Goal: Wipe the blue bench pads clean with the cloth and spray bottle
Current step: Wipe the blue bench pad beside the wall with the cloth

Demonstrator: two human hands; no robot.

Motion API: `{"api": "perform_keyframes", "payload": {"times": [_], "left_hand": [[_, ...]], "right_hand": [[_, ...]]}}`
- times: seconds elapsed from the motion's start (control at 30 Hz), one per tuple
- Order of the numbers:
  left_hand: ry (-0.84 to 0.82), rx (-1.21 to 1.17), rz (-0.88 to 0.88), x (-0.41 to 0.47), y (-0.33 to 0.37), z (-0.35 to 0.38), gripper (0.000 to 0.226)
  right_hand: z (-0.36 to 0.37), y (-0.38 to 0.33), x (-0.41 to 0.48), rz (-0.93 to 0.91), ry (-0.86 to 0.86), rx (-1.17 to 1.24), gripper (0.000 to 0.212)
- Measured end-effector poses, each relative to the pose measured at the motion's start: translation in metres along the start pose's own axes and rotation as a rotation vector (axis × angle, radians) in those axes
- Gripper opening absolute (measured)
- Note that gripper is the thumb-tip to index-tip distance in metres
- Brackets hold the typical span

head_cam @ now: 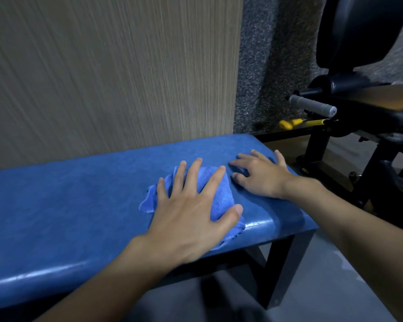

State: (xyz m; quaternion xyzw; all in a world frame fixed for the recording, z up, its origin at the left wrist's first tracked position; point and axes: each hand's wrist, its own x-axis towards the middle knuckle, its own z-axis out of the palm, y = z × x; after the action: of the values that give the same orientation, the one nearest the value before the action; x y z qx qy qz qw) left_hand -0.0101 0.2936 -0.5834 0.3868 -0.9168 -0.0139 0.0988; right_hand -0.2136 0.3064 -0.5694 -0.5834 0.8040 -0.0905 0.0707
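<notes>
- One blue bench pad (79, 205) runs left to right across the view on a black frame (282, 270); its near edge shows a glossy sheen.
- Behind the pad stands a beige wood-grain wall panel (102, 77); to its right is a speckled grey wall (270, 66).
- Grey floor (335, 275) lies below on the near right.
- On the far right stands a black gym machine (363, 117) with a grey handle (312, 105) and a yellow lever (289, 123).
- Blue cloth (221, 196) lies bunched on the pad towards its right end.
- Left hand (189, 219) lies palm down on the cloth, fingers (192, 177) straight and spread wide, thumb on the cloth's near right edge.
- Right hand (261, 177) rests flat on the bare pad just right of the cloth, fingers (240, 164) spread, holding nothing.
</notes>
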Motion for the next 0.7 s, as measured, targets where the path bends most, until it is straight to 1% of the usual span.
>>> {"api": "perform_keyframes", "payload": {"times": [0.07,0.13,0.23,0.3,0.37,0.5,0.6,0.7], "left_hand": [[-0.021,-0.016,-0.023,0.006,-0.002,0.002,0.090],[-0.051,-0.036,-0.032,0.019,-0.007,0.004,0.090],[-0.095,-0.044,-0.034,0.046,-0.020,0.004,0.079],[-0.084,-0.037,-0.043,0.072,-0.033,0.005,0.072],[-0.088,-0.042,-0.055,0.103,-0.048,0.009,0.074],[-0.121,-0.087,-0.088,0.159,-0.075,0.018,0.085],[-0.107,-0.105,-0.110,0.185,-0.082,0.019,0.079],[-0.080,-0.093,-0.121,0.187,-0.081,0.020,0.070]], "right_hand": [[-0.004,-0.002,0.005,-0.005,0.065,0.044,0.052],[-0.003,-0.005,0.008,-0.016,0.074,0.111,0.053],[0.007,-0.007,0.012,-0.042,0.011,0.045,0.051],[0.011,-0.007,0.012,-0.045,0.003,-0.006,0.050],[0.013,-0.008,0.012,-0.045,0.008,-0.022,0.050],[0.015,-0.006,0.014,-0.046,0.011,-0.042,0.052],[0.017,-0.005,0.014,-0.045,0.023,-0.036,0.052],[0.017,-0.005,0.014,-0.038,0.031,-0.037,0.052]]}}
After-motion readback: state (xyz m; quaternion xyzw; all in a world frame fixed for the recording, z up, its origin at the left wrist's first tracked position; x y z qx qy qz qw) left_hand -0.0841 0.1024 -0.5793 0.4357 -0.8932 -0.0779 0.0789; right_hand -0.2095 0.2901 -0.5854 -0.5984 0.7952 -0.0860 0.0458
